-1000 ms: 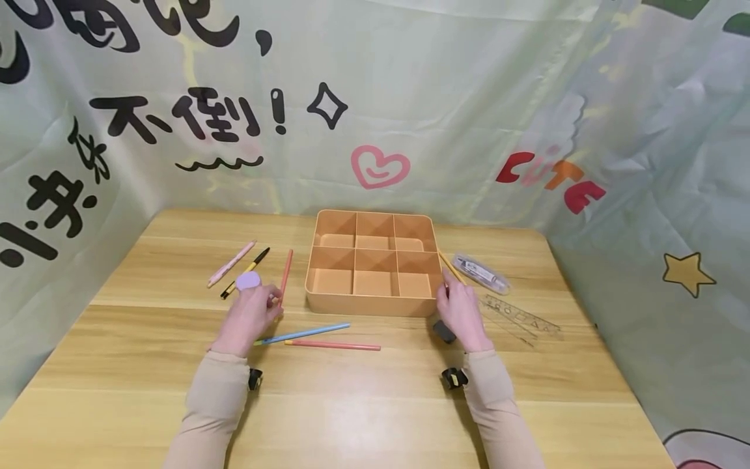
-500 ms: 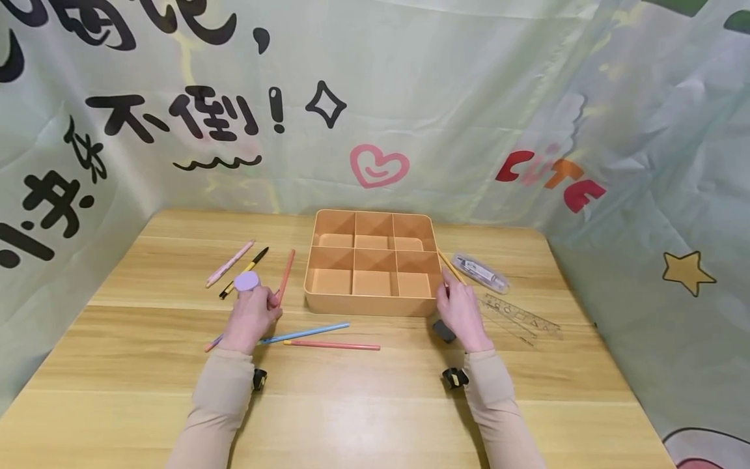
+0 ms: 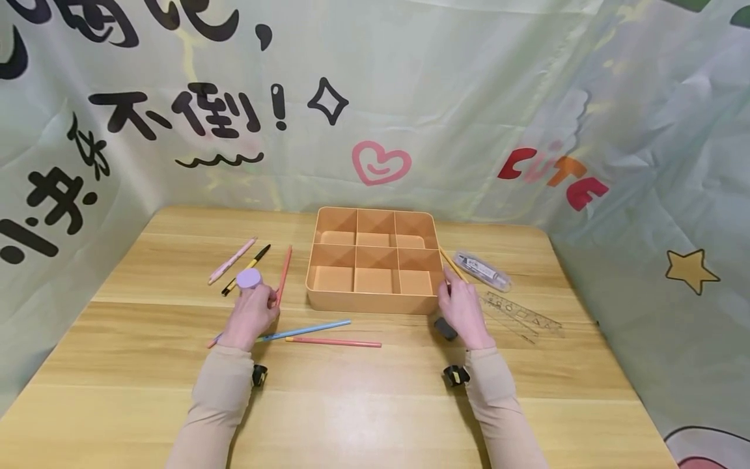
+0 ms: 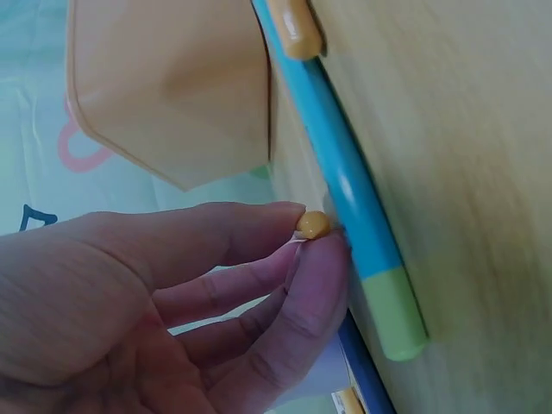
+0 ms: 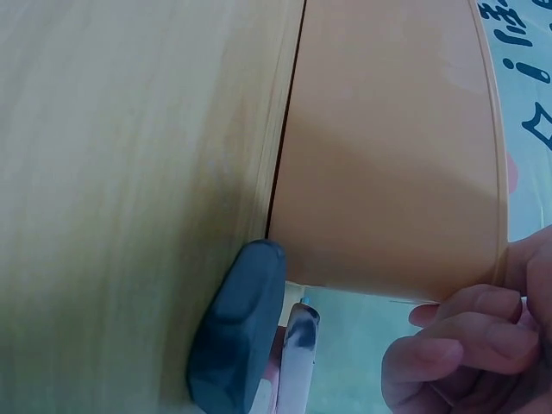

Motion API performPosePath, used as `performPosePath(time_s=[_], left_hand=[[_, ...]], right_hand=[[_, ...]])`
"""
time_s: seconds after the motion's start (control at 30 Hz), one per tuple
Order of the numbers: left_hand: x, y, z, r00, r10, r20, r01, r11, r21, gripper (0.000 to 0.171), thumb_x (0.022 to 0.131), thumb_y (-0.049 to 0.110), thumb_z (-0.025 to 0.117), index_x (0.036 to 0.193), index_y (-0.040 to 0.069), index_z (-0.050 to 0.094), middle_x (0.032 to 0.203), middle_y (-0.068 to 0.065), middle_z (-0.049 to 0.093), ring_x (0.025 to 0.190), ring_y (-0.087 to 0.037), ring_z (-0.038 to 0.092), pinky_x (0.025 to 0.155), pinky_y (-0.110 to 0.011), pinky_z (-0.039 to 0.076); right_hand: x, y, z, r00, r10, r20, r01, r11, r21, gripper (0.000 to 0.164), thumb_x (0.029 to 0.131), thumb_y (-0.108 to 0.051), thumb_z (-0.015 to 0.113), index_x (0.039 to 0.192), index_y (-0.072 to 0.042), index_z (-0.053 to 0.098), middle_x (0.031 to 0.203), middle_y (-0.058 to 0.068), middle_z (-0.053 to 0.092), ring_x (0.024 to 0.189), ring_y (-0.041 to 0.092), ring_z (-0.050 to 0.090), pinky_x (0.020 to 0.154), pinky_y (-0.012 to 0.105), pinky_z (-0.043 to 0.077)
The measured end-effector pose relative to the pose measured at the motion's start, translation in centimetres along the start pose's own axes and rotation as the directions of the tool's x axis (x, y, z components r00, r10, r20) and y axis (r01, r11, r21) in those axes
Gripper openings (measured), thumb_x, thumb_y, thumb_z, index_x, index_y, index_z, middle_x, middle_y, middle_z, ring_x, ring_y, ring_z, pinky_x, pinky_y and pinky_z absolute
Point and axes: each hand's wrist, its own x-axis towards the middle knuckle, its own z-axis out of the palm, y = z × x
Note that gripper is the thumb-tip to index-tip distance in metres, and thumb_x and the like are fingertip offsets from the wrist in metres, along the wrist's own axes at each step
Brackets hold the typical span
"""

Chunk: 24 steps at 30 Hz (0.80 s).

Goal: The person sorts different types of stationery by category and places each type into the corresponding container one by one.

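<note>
My left hand [image 3: 253, 316] pinches a red pencil [image 3: 284, 277] between thumb and fingertips. Its yellow rounded end [image 4: 312, 224] shows in the left wrist view, and in the head view the pencil points away from me. Just below lies a blue pencil [image 4: 345, 181] with a green end, beside another red pencil [image 3: 334, 342]. A tan six-compartment box [image 3: 375, 303] stands at the centre back. My right hand [image 3: 463, 312] holds the box's front right corner, fingers curled at the rim in the right wrist view. A dark eraser-like block [image 5: 237, 332] lies under that hand.
Left of the box lie a pink pen [image 3: 231, 260], a black-and-yellow pen [image 3: 258, 256] and a round lilac object [image 3: 249, 279]. On the right are a yellow pencil [image 3: 453, 264], a clear case [image 3: 483, 271] and a transparent ruler [image 3: 523, 312]. Printed cloth hangs behind the table [image 3: 363, 417].
My left hand has shifted slightly with the red pencil, and a pencil's end now shows left of its wrist. The right hand stays at the box.
</note>
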Motion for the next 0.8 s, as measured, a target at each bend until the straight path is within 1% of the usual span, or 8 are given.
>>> performPosePath(time_s=[0.17,0.27,0.33,0.47,0.53,0.67,0.73,0.8], left_hand=[[0.1,0.1,-0.3,0.998,-0.026,0.051,0.029,0.998,-0.054,0.015,0.089,-0.004,0.062,0.100,-0.010,0.070,0.091,-0.022,0.067,0.072,-0.026,0.058,0.059,-0.033,0.049],[0.0,0.4,-0.6,0.998,-0.029,0.048,0.033,0.996,-0.082,0.020,0.093,-0.002,0.058,0.109,-0.012,0.067,0.090,-0.022,0.066,0.070,-0.023,0.057,0.057,-0.028,0.046],[0.0,0.6,-0.8,1.000,-0.006,0.010,0.006,0.996,-0.088,0.021,0.095,-0.001,0.055,0.110,-0.013,0.065,0.087,-0.021,0.066,0.068,-0.021,0.056,0.055,-0.025,0.044],[0.0,0.8,-1.0,0.995,0.053,-0.082,-0.061,0.993,-0.101,0.022,0.098,0.001,0.051,0.112,-0.013,0.060,0.089,-0.021,0.066,0.069,-0.021,0.056,0.056,-0.023,0.040],[0.0,0.8,-1.0,0.993,0.059,-0.105,-0.072,0.990,-0.123,0.025,0.101,0.003,0.048,0.118,-0.012,0.057,0.094,-0.023,0.067,0.070,-0.022,0.057,0.056,-0.022,0.041],[0.3,0.9,-0.9,0.989,0.030,-0.142,-0.060,0.976,-0.212,0.032,0.105,0.008,0.045,0.130,-0.010,0.051,0.097,-0.025,0.069,0.075,-0.025,0.062,0.057,-0.022,0.046],[0.5,0.9,-0.8,0.980,0.025,-0.198,-0.073,0.969,-0.237,0.032,0.104,0.007,0.046,0.130,-0.010,0.053,0.096,-0.025,0.071,0.077,-0.027,0.066,0.061,-0.023,0.048],[0.6,1.0,-0.7,0.963,0.021,-0.269,-0.092,0.963,-0.253,0.031,0.103,0.006,0.049,0.129,-0.010,0.056,0.095,-0.025,0.072,0.079,-0.031,0.068,0.065,-0.026,0.049]], right_hand=[[0.0,0.1,0.1,1.000,-0.017,-0.013,0.017,1.000,-0.010,0.044,0.098,-0.006,0.046,0.137,0.014,0.053,0.072,0.026,0.065,0.053,0.026,0.051,0.052,0.043,0.045],[0.0,0.2,0.1,1.000,-0.021,-0.020,0.021,1.000,-0.015,0.044,0.098,-0.006,0.047,0.136,0.014,0.053,0.071,0.026,0.065,0.054,0.028,0.052,0.053,0.044,0.045],[0.0,0.2,0.1,1.000,-0.014,-0.013,0.013,1.000,-0.009,0.044,0.098,-0.006,0.046,0.137,0.014,0.053,0.067,0.025,0.062,0.052,0.028,0.051,0.051,0.043,0.043],[0.0,0.2,0.0,1.000,-0.014,-0.004,0.014,1.000,-0.010,0.044,0.099,-0.006,0.046,0.138,0.014,0.052,0.076,0.030,0.066,0.055,0.029,0.054,0.053,0.045,0.046],[0.0,0.1,0.0,1.000,-0.012,0.000,0.012,1.000,-0.013,0.044,0.099,-0.006,0.046,0.138,0.014,0.051,0.079,0.030,0.066,0.056,0.029,0.054,0.053,0.044,0.046],[0.0,0.1,-0.1,1.000,-0.006,0.010,0.006,1.000,-0.011,0.045,0.099,-0.006,0.044,0.138,0.014,0.051,0.079,0.030,0.066,0.056,0.029,0.054,0.052,0.042,0.044],[0.0,0.1,-0.1,1.000,-0.012,0.003,0.012,1.000,-0.014,0.044,0.099,-0.006,0.045,0.138,0.014,0.052,0.084,0.031,0.068,0.058,0.030,0.054,0.054,0.043,0.045],[0.0,0.1,-0.1,1.000,-0.015,0.001,0.015,1.000,-0.014,0.044,0.099,-0.006,0.045,0.137,0.014,0.052,0.085,0.032,0.068,0.058,0.030,0.054,0.053,0.043,0.045]])
